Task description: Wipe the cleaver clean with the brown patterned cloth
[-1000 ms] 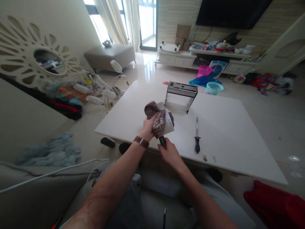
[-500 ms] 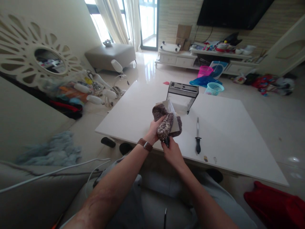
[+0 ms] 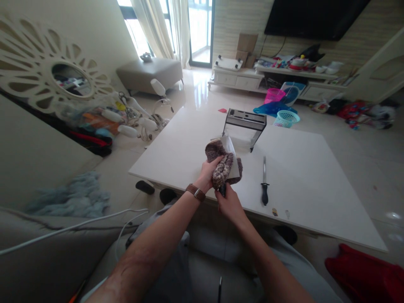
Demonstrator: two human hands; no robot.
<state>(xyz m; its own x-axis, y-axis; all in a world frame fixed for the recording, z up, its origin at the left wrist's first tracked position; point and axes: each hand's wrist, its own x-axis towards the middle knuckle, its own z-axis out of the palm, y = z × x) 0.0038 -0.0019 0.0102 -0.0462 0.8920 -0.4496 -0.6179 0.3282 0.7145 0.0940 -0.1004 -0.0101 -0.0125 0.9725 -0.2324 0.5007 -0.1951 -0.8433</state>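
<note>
Over the table's near edge I hold a cleaver (image 3: 234,167) with a broad pale blade and a dark handle. My right hand (image 3: 228,200) is closed round its handle. A fuzzy brown-and-cream cloth (image 3: 222,170) is folded about the blade and shows on both sides of it. My left hand (image 3: 208,172), below a brown watch strap, grips the cloth and presses it to the blade; some of its fingers are hidden. To the right, a sharpening steel (image 3: 264,185) with a black handle lies on the white table (image 3: 303,168). Behind the blade stands a knife block (image 3: 246,118) with slots on top.
Near the table's front edge lie two small objects, one brownish (image 3: 275,212) and one clear (image 3: 287,213). A red piece (image 3: 222,110) lies at the far edge. Beyond are a turquoise basket (image 3: 287,118) and a lamp with several white shades (image 3: 147,123). Red fabric (image 3: 362,269) sits at lower right.
The whole view has shifted slightly, so things appear a little further right and lower. Both hands keep their hold on the cloth and the cleaver, with little visible movement.
</note>
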